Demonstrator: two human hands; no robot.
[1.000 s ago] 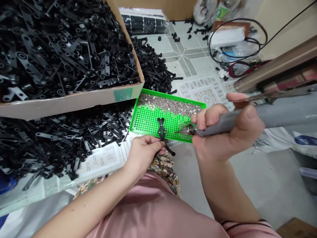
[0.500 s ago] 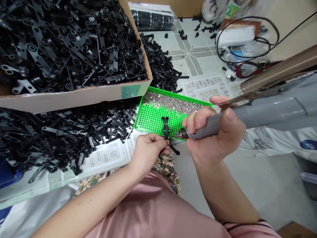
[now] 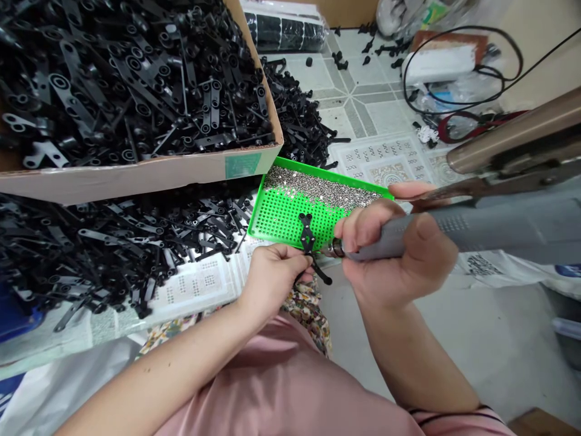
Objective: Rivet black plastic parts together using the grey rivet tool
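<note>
Pale, tile-patterned covering (image 3: 365, 118) is spreading across the far side of the work surface, with a plastic-wrapped roll (image 3: 290, 33) lying at its far edge. From my remote seat I am looking through the head camera, the only view I am getting. On the left, a cardboard box (image 3: 181, 174) is holding a heap of black parts (image 3: 149, 79), and a loose pile (image 3: 104, 248) is spilling along its near side, presumably left there to be within easy reach. Right of the box, a green tray (image 3: 279, 212) is sitting close to the person; small metal pieces (image 3: 327, 189) are banking up along its far side, and I am judging that its raised rim is there to stop them scattering. Over the tray's near edge, the left hand (image 3: 275, 272) is pinching a black linkage (image 3: 307, 233) by its near part, probably to steady it while leaving its jointed far part exposed. Coming in from the right, the right hand (image 3: 390, 272) is grasping a grey power driver (image 3: 494, 230), its fingers wrapping the front of the body, seemingly for control near the metal nose (image 3: 336, 247). That nose is pointing left at the linkage; whether its tip is touching, I cannot tell.
</note>
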